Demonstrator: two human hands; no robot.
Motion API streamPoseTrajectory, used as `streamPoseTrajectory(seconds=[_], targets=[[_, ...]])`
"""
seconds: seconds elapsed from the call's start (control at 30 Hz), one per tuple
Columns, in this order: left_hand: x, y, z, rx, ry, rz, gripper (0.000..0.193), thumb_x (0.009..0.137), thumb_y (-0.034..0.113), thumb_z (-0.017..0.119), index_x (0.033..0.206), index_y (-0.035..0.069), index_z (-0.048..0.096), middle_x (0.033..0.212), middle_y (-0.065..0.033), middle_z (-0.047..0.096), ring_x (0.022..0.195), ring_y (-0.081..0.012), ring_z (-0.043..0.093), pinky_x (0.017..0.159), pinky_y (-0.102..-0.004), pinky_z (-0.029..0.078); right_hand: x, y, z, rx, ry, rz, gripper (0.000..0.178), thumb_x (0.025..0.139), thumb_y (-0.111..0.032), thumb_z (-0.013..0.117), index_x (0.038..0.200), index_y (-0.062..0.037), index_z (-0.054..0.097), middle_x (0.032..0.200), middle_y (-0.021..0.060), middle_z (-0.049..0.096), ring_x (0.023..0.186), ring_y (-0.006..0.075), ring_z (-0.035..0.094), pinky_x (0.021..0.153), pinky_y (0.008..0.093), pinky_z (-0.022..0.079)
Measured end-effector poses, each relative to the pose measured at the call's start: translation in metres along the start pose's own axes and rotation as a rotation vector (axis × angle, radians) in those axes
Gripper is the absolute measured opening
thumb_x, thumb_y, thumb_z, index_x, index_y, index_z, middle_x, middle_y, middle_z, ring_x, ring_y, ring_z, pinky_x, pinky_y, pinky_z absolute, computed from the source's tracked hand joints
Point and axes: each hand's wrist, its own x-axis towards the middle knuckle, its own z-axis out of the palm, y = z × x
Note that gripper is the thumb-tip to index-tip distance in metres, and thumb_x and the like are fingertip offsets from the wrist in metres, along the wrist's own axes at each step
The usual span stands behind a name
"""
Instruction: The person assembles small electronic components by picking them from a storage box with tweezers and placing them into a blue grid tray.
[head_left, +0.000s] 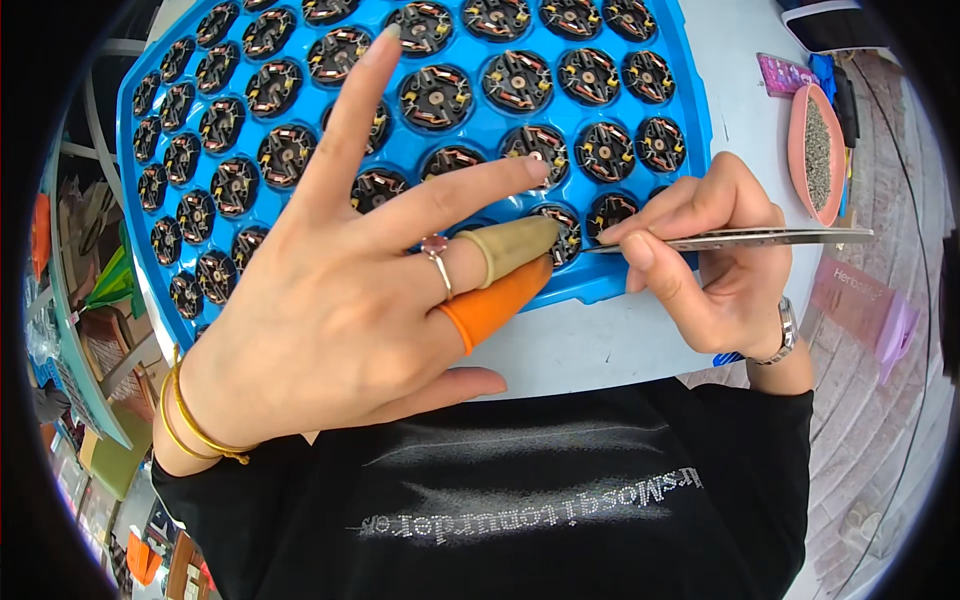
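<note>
My left hand (320,300) reaches in from the left across a blue tray (705,120), its fingers spread. Beige and orange rubber finger cots (500,300) cover two of its fingers. Those covered tips rest at the left edge of a round black part (566,238) in the tray's near row. My right hand (720,250), at the tray's near right edge, pinches metal tweezers (770,238). Their narrow end points left to that same part; whether it touches is too small to tell. Several like round parts, with copper-coloured and yellow pieces, fill the tray's wells, some hidden under my left hand.
The tray lies on a pale table (600,345). To the right stand a pink oval dish (800,150) of small grey grains, a pink packet (783,75) and a dark-screened device (835,28). A dark cable (905,110) runs down the right side. Mixed items crowd the left.
</note>
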Motion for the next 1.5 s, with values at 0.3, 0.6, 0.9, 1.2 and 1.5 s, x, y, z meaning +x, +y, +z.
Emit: streamPoseTrajectory(seconds=[0.3,0.6,0.9,1.2,1.5], targets=[[0.007,0.009,0.007,-0.029,-0.006,0.000,0.059,0.057,0.050,0.072,0.108,0.021,0.071,0.124,0.0052,0.061,0.128,-0.0222,0.047,0.108,-0.0741,0.003,-0.008,0.007,0.000,0.036,0.019,0.032,0.018,0.086,0.003,0.063,0.084,0.0000,0.045,0.081,0.0207,0.066,0.056,0.0096,0.058,0.053,0.0205,0.050],[-0.011,-0.002,0.013,-0.041,-0.006,-0.001,0.058,0.058,0.051,0.071,0.108,0.020,0.071,0.124,0.0048,0.061,0.129,-0.0225,0.046,0.108,-0.0738,0.002,-0.004,0.004,0.010,0.113,0.059,0.130,0.019,0.087,0.003,0.062,0.086,0.0004,0.043,0.084,0.0219,0.066,0.057,0.0093,0.057,0.053,0.0203,0.050],[-0.004,0.002,0.012,-0.056,-0.004,-0.002,0.058,0.059,0.052,0.071,0.107,0.020,0.071,0.124,0.0043,0.061,0.129,-0.0228,0.046,0.108,-0.0735,0.001,0.005,0.005,0.004,0.255,0.029,0.229,0.022,0.086,-0.001,0.065,0.087,-0.0003,0.043,0.083,0.0215,0.067,0.056,0.0097,0.059,0.052,0.0193,0.050],[-0.004,-0.002,0.009,-0.051,-0.001,0.019,0.057,0.061,0.053,0.070,0.107,0.019,0.071,0.123,0.0038,0.061,0.129,-0.0231,0.046,0.108,-0.0731,0.000,0.007,0.008,-0.003,0.301,-0.078,0.249,0.023,0.085,-0.002,0.068,0.084,-0.0030,0.044,0.082,0.0206,0.067,0.058,0.0100,0.060,0.052,0.0207,0.050],[0.003,-0.001,0.010,-0.048,0.011,0.009,0.057,0.062,0.054,0.069,0.107,0.018,0.071,0.123,0.0033,0.062,0.130,-0.0233,0.046,0.109,-0.0728,0.000,-0.002,0.003,0.005,-0.239,-0.146,-0.360,0.027,0.080,0.006,0.068,0.084,-0.0042,0.043,0.084,0.0227,0.068,0.059,0.0139,0.060,0.051,0.0267,0.049]])
